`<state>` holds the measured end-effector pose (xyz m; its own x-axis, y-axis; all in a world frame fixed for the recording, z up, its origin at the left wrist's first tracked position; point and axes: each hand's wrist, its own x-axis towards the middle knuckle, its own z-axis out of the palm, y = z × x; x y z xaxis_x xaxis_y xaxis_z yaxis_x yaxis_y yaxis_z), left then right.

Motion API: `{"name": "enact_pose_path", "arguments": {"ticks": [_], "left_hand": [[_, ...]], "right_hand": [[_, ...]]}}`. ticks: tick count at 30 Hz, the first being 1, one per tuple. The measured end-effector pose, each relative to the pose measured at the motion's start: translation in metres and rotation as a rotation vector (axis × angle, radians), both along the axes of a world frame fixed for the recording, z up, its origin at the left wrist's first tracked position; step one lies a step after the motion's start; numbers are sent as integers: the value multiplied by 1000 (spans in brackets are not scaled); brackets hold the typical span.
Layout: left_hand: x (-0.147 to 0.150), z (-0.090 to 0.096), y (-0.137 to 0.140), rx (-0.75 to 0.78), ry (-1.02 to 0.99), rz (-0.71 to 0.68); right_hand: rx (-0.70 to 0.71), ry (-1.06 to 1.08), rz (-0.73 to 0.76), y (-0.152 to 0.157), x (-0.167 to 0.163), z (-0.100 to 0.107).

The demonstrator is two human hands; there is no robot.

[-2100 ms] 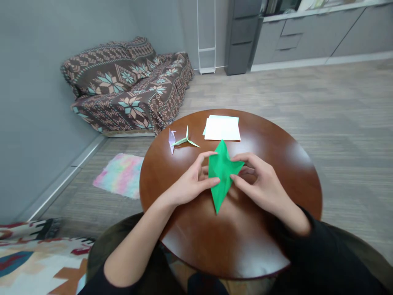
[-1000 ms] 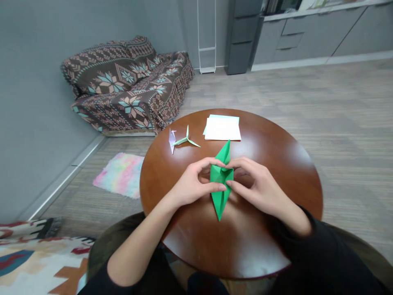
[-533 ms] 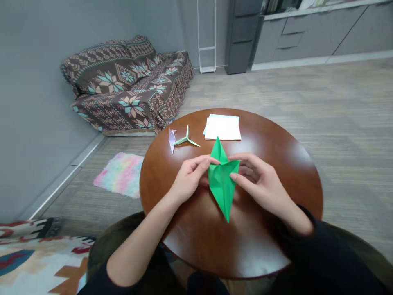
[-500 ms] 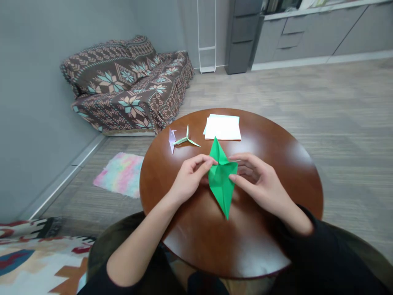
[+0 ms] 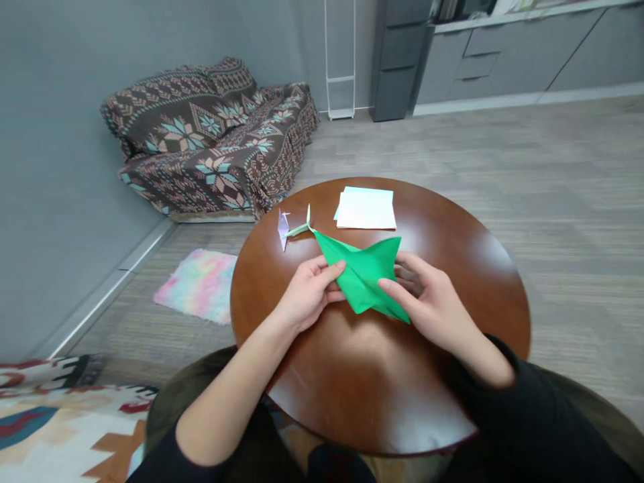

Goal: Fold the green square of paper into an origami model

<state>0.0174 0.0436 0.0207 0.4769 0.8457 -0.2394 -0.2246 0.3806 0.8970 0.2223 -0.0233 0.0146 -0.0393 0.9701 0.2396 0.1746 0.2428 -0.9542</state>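
A folded sheet of green origami paper (image 5: 365, 272) with several pointed corners is held above the round table. My left hand (image 5: 314, 288) pinches its left side, thumb on top and fingers beneath. On the other side, my right hand (image 5: 427, 295) grips the paper's right part, with the thumb on the front and the fingers partly hidden behind. One long green point reaches up and left, overlapping a pale green folded paper piece (image 5: 300, 229) from this viewpoint. Beside that stands a small purple folded paper piece (image 5: 282, 231).
A stack of white and pale blue paper sheets (image 5: 366, 209) lies at the far side of the brown wooden table (image 5: 362, 396). Beyond it are a patterned sofa (image 5: 211, 147), a pastel fluffy rug (image 5: 198, 285) and grey cabinets (image 5: 483, 64).
The green paper has turned from pointing nearly straight away from me to lying slantwise, its long point now up-left. Both hands stay on its sides, with their grip slightly shifted.
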Motion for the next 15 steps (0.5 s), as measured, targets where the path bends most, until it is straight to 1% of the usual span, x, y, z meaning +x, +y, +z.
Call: {"name": "enact_pose_path", "arguments": {"ticks": [2,4,9,11,15], "left_hand": [[1,1,1,2,-73,47],[1,0,3,14,-131,78],[0,-3,9,29,-205,203],[0,-3,8,34,-203,192],[-1,0,4,88,-160,84]], "right_hand": [[-26,7,-17,0,1,1],[-17,-3,-23,-1,1,2],[-43,16,45,-2,1,6],[-18,26,39,-3,0,5],[39,60,-3,-3,2,3]]}}
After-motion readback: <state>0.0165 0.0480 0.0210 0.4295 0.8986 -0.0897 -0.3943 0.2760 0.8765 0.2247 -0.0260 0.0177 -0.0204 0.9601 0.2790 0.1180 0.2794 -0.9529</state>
